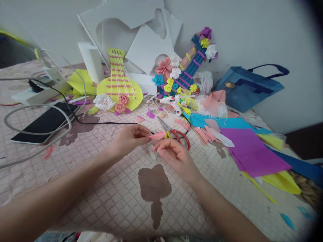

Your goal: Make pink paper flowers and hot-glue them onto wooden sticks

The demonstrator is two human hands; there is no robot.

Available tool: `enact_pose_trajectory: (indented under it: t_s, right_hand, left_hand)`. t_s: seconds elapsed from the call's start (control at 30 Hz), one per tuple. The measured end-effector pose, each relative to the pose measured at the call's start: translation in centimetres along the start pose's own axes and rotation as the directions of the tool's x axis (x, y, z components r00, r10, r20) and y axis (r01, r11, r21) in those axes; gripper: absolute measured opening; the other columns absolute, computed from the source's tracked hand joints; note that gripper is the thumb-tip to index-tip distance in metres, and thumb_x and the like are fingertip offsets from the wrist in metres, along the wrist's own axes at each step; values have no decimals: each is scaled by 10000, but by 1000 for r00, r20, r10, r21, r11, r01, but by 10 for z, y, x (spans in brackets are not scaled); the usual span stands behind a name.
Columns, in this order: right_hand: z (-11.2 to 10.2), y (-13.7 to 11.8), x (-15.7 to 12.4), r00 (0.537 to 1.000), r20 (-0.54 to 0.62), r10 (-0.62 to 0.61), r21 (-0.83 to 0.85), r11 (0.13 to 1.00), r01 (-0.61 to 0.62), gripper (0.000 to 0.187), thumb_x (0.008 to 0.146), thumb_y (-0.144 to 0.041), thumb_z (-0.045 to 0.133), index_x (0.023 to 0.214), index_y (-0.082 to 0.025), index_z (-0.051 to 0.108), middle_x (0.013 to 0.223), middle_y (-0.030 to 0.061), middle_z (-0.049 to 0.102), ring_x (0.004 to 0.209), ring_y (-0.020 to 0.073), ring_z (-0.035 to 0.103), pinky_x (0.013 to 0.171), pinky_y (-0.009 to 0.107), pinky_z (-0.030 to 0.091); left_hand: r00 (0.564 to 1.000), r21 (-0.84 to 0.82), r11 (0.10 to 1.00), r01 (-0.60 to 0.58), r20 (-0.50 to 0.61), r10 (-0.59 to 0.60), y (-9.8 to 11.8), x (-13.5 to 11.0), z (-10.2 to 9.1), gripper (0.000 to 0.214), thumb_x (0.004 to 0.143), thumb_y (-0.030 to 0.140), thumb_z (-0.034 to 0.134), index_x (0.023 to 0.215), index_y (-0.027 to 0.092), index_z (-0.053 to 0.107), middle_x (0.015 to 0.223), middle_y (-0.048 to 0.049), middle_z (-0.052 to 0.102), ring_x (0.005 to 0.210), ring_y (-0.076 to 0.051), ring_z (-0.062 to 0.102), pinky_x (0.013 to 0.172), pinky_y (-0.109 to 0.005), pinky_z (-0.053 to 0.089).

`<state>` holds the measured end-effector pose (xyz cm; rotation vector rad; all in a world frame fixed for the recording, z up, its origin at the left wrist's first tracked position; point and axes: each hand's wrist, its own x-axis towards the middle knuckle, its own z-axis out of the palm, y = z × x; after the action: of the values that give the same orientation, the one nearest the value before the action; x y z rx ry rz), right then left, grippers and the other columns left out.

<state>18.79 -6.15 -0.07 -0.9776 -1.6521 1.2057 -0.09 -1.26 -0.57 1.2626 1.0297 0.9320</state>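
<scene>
Above the middle of the table, my left hand [133,136] is closed, pinching a pink paper strip [158,135] that points to the right. Close beside it, my right hand [174,153] has thumb and fingertips pressed together. A small pale bit shows at those fingertips, too blurred to name. Just beyond my right hand lie scissors [181,135] with red handles, blades pointing away. Farther back rests a white glue gun [173,103]. Pink paper scraps [205,134] lie to the right of the scissors.
Two decorated paper guitars, one yellow [101,88] and one blue [194,69], lean at the back. Purple paper [252,151] and a blue bag [247,89] are on the right. At left are a dark tablet [42,124], cables and a power strip [42,92].
</scene>
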Motion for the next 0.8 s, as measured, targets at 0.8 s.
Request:
enact_pose_trajectory:
  t_s: [0.8]
  right_hand:
    - [11, 9, 4, 996, -89, -1, -1, 1000, 1, 75, 873, -284, 544, 841, -219, 525, 742, -21, 553, 703, 118, 569, 678, 258, 472]
  left_hand:
    - [998, -21, 999, -42, -44, 41, 13, -3, 11, 293, 644, 252, 757, 858, 137, 594, 786, -12, 650, 705, -128, 644, 635, -241, 495]
